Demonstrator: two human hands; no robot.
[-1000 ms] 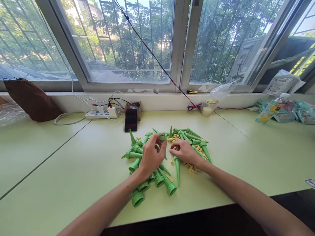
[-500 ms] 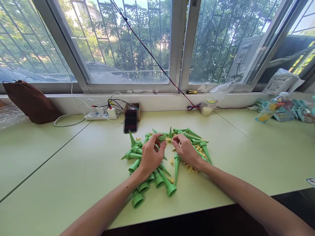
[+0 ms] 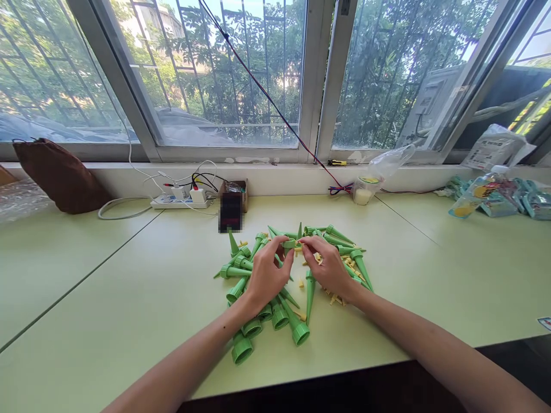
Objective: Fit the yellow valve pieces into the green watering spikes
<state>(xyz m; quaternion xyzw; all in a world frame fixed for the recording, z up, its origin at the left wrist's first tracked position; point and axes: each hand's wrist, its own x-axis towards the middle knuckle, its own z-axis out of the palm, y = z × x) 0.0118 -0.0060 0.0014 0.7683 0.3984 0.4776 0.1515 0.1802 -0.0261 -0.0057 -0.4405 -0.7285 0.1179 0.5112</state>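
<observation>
My left hand (image 3: 267, 272) is closed around a green plastic plant watering spike (image 3: 288, 244), its wide ring end showing between thumb and fingers. A small yellow valve piece (image 3: 298, 250) sticks out beside that spike. My right hand (image 3: 328, 268) pinches at this yellow piece, its fingertips close to the spike; the exact contact is partly hidden by the fingers. More green spikes (image 3: 300, 332) lie around and below both hands, some with their hollow ends facing me. Loose yellow pieces (image 3: 336, 299) lie under and beside my right hand, and one yellow piece (image 3: 301, 284) lies between the hands.
The pale green table (image 3: 129, 321) has its front edge below my forearms. Along the window wall stand a brown bag (image 3: 60, 178), a power strip (image 3: 178, 202), a small box with a dark blurred device (image 3: 231, 212), a plastic cup (image 3: 364, 192) and teal packets (image 3: 495, 201).
My right fingertips have moved in to the yellow piece beside the held spike. The left hand has turned the spike slightly and still holds it. The view has shifted a little.
</observation>
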